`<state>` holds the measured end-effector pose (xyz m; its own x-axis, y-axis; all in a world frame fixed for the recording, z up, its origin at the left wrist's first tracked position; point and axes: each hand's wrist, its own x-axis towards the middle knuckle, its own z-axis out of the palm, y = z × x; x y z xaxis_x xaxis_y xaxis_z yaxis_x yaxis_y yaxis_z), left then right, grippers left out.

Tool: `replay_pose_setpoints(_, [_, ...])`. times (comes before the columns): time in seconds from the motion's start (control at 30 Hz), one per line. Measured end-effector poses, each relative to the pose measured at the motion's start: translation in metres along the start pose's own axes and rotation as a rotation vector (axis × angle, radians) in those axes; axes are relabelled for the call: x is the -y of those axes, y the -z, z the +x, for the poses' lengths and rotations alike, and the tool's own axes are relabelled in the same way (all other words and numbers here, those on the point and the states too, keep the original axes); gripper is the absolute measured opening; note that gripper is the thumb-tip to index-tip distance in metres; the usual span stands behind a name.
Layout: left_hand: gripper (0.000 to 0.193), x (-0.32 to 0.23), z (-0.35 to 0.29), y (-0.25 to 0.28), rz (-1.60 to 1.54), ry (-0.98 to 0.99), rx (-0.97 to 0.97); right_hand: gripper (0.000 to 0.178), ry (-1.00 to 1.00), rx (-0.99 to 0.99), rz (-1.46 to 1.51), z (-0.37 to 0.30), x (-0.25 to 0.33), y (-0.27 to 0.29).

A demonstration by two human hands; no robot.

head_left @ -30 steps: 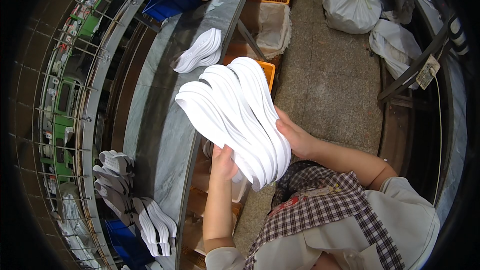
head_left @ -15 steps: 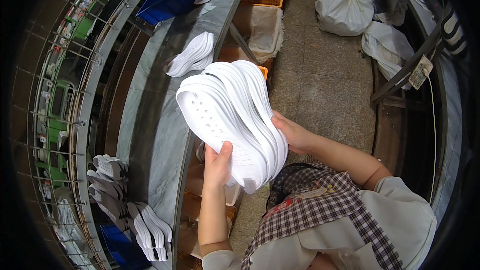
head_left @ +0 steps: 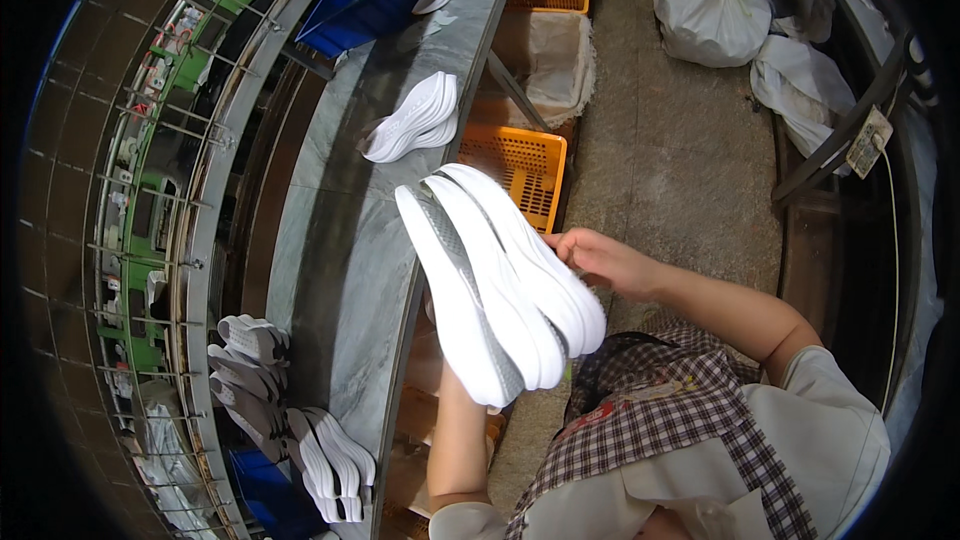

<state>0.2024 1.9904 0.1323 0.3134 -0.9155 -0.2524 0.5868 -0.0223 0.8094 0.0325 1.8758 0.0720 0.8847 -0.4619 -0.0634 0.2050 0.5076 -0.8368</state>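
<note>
A stack of white shoe soles [head_left: 485, 285] is held tilted in front of me, with a grey textured strip showing along the edge of one sole. My left forearm [head_left: 460, 440] runs up behind the near end of the stack and bears it; the left hand itself is hidden by the soles. At the stack's right edge is my right hand [head_left: 610, 262], its fingers bent and the fingertips against the soles. Another small stack of white soles [head_left: 415, 118] lies on the grey marble bench [head_left: 340, 280] beyond, to the left.
More soles, grey ones [head_left: 245, 380] and white ones [head_left: 335, 460], lie at the bench's near left. A blue bin [head_left: 365, 0] stands at its far end. Orange crates [head_left: 545, 155] line the bench's right side. White sacks [head_left: 712, 10] rest across the aisle.
The stack has turned and moved lower and to the right, so the sole sides show instead of the holed top face. My left hand has gone out of sight behind it.
</note>
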Motion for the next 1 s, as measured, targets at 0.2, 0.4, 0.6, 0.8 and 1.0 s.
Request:
replay_pose_setpoints(0.2, [0.048, 0.038, -0.002, 0.024, 0.017, -0.134, -0.07, 0.057, 0.269, -0.084, 0.046, -0.007, -0.018, -0.025])
replay_pose_setpoints(0.4, [0.059, 0.041, -0.001, 0.04, -0.783, 0.01, 0.35, 0.074, 0.246, 0.006, 0.779, -0.019, 0.002, -0.011])
replay_pose_setpoints(0.6, [0.048, 0.038, -0.001, 0.03, -0.448, -0.015, 0.135, 0.074, 0.26, 0.01, 0.68, -0.017, -0.005, -0.014])
replay_pose_setpoints(0.8, [0.055, 0.05, 0.006, 0.035, -0.416, 0.018, 0.163, 0.076, 0.218, -0.002, 0.697, -0.004, -0.04, -0.018])
replay_pose_setpoints(1.0, [0.061, 0.041, 0.01, 0.048, -0.639, 0.062, 0.22, 0.077, 0.145, 0.092, 0.953, -0.009, -0.053, -0.001])
